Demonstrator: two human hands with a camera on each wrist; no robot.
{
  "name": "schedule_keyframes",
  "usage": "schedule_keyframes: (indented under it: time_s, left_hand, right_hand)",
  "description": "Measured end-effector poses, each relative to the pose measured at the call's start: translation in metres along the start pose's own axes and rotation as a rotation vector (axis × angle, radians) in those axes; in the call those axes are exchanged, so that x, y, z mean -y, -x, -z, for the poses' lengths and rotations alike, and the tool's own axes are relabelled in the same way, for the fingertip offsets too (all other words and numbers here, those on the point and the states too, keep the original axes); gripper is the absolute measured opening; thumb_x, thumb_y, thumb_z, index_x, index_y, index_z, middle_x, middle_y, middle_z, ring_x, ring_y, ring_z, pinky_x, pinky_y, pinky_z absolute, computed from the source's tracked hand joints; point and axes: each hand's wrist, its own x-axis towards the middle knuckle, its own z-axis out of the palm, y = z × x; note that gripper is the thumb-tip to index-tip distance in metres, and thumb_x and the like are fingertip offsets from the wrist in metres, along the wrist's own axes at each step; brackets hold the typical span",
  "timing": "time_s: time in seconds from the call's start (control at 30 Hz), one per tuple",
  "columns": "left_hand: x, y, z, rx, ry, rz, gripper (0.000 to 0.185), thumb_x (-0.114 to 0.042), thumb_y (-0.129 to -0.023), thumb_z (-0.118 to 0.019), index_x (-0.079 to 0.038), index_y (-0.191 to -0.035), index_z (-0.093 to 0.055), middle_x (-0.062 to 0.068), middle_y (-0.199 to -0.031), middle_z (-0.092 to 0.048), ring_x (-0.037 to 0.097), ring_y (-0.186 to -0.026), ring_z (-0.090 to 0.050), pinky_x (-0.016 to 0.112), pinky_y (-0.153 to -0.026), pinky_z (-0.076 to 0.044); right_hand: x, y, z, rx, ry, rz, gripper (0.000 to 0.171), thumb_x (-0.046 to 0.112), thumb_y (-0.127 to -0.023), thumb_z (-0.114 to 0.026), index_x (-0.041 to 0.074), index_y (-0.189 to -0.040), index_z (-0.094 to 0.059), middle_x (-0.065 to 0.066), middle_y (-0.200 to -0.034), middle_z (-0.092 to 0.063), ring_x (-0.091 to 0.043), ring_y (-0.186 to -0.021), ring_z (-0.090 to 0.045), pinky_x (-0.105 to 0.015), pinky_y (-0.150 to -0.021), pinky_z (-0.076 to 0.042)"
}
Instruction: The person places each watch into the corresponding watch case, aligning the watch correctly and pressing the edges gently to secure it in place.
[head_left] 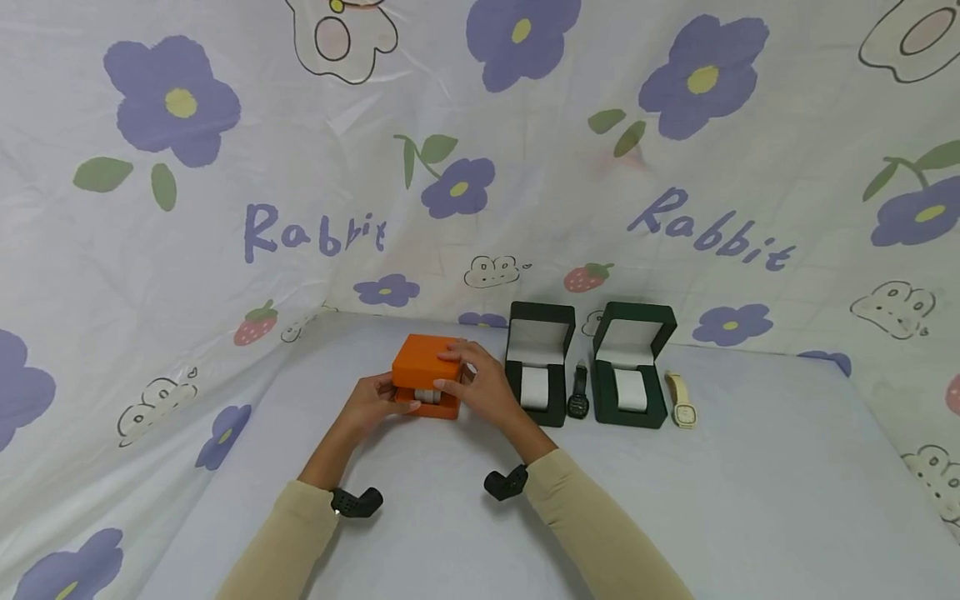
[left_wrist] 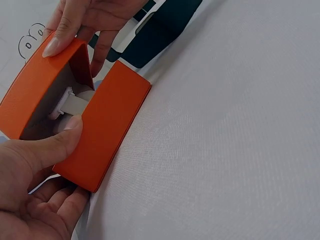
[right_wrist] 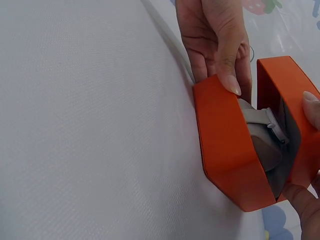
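Note:
An orange watch box (head_left: 437, 410) sits on the table with its hinged lid (head_left: 420, 360) partly lowered over the base. Inside, a watch with a pale strap (right_wrist: 259, 116) is wrapped round a grey cushion (right_wrist: 266, 150). My left hand (head_left: 369, 406) grips the base at its left end, the thumb over the front wall's top edge. On the other side, my right hand (head_left: 486, 385) holds the lid by its right end, fingers on top and thumb at the front edge. The gap between lid and base still shows the watch.
Two dark green watch boxes (head_left: 557, 400) (head_left: 603, 400) stand open to the right, each with a white cushion. Between them lies a black watch (head_left: 578, 403). A gold watch (head_left: 683, 410) lies right of them. A patterned curtain (head_left: 555, 183) hangs behind the white table (head_left: 750, 500).

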Motion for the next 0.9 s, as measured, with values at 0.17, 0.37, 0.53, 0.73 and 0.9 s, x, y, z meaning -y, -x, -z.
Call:
schedule_keyframes:
  time_s: [0.17, 0.37, 0.53, 0.73, 0.9]
  left_hand:
    - [-0.0009, 0.0008, -0.0003, 0.002, 0.0, 0.008, 0.069, -0.006, -0.08, -0.087, 0.001, -0.141, -0.057, 0.018, -0.143, -0.058, 0.031, -0.136, -0.052, 0.043, -0.113, -0.041]
    - [-0.0027, 0.0019, 0.0, 0.003, -0.011, 0.019, 0.071, -0.009, -0.08, -0.087, 0.0, -0.143, -0.055, 0.018, -0.143, -0.057, 0.032, -0.135, -0.053, 0.043, -0.113, -0.042]
    - [-0.0018, 0.001, 0.0017, 0.007, -0.015, 0.011, 0.072, -0.007, -0.081, -0.086, -0.001, -0.145, -0.054, 0.017, -0.144, -0.057, 0.032, -0.134, -0.054, 0.042, -0.111, -0.044]
    - [0.0029, -0.0052, 0.004, 0.023, -0.077, -0.023, 0.077, -0.015, -0.082, -0.087, -0.002, -0.148, -0.05, 0.017, -0.145, -0.056, 0.032, -0.134, -0.054, 0.043, -0.111, -0.044]
    - [0.0011, -0.003, 0.0062, 0.036, -0.06, -0.038, 0.078, -0.008, -0.08, -0.087, 0.0, -0.148, -0.05, 0.019, -0.146, -0.054, 0.034, -0.135, -0.052, 0.042, -0.111, -0.043]
  right_hand:
    - [0.0, 0.0011, -0.0003, 0.006, 0.012, -0.01, 0.041, 0.013, -0.086, -0.082, 0.011, -0.125, -0.071, -0.006, -0.144, -0.056, -0.019, -0.146, -0.038, -0.039, -0.11, -0.045]
    - [-0.0001, 0.003, -0.0013, 0.006, 0.024, -0.02, 0.04, 0.012, -0.084, -0.084, 0.01, -0.123, -0.072, -0.005, -0.143, -0.056, -0.018, -0.148, -0.035, -0.038, -0.111, -0.045]
    - [-0.0022, 0.0048, -0.0027, 0.011, 0.065, 0.008, 0.041, 0.014, -0.082, -0.087, 0.008, -0.12, -0.074, -0.007, -0.141, -0.058, -0.024, -0.143, -0.043, -0.037, -0.107, -0.048]
    - [-0.0035, 0.0069, -0.0034, -0.007, 0.115, 0.018, 0.041, 0.012, -0.08, -0.088, 0.007, -0.119, -0.074, -0.006, -0.142, -0.057, -0.025, -0.145, -0.041, -0.033, -0.106, -0.048]
    - [-0.0023, 0.0094, -0.0053, 0.008, 0.107, 0.034, 0.042, 0.006, -0.08, -0.087, 0.004, -0.12, -0.073, -0.01, -0.143, -0.056, -0.029, -0.143, -0.044, -0.036, -0.107, -0.047]
